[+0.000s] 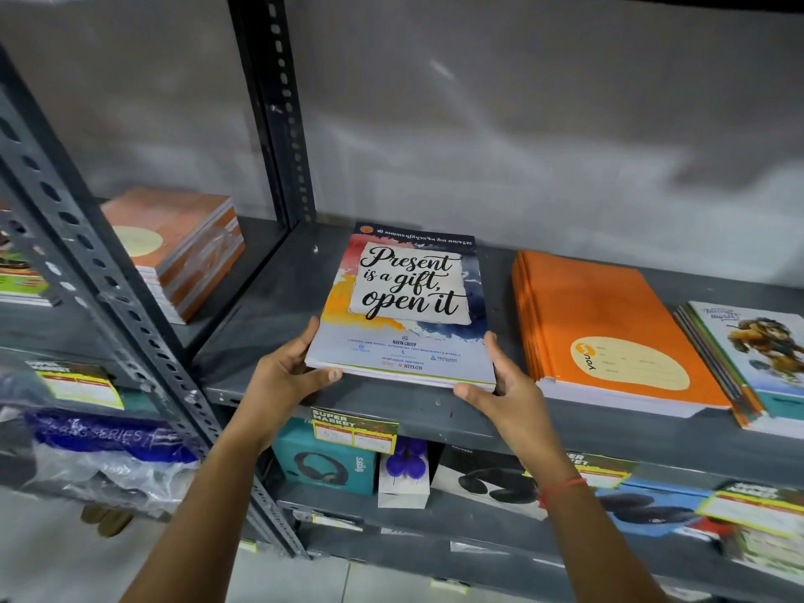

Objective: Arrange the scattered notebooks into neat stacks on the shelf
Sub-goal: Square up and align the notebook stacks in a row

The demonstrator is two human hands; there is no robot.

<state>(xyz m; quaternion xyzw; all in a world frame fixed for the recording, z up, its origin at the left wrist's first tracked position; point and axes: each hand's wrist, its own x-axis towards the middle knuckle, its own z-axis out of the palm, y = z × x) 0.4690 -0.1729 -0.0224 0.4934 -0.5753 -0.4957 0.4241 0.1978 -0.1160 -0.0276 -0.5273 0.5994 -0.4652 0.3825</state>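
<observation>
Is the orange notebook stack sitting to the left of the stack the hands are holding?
No, the orange notebook stack lies to the right of the "Present is a gift" stack gripped by the left hand and right hand.

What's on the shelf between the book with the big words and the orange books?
Nothing: the head view shows only bare grey shelf between the "Present is a gift" stack and the orange stack.

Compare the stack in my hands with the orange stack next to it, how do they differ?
The held stack has a multicoloured cover reading "Present is a gift, open it"; the orange stack is plain orange with a yellow label. The left hand and right hand grip the held stack's near corners; the orange stack lies untouched. Both lie flat on the shelf.
</observation>
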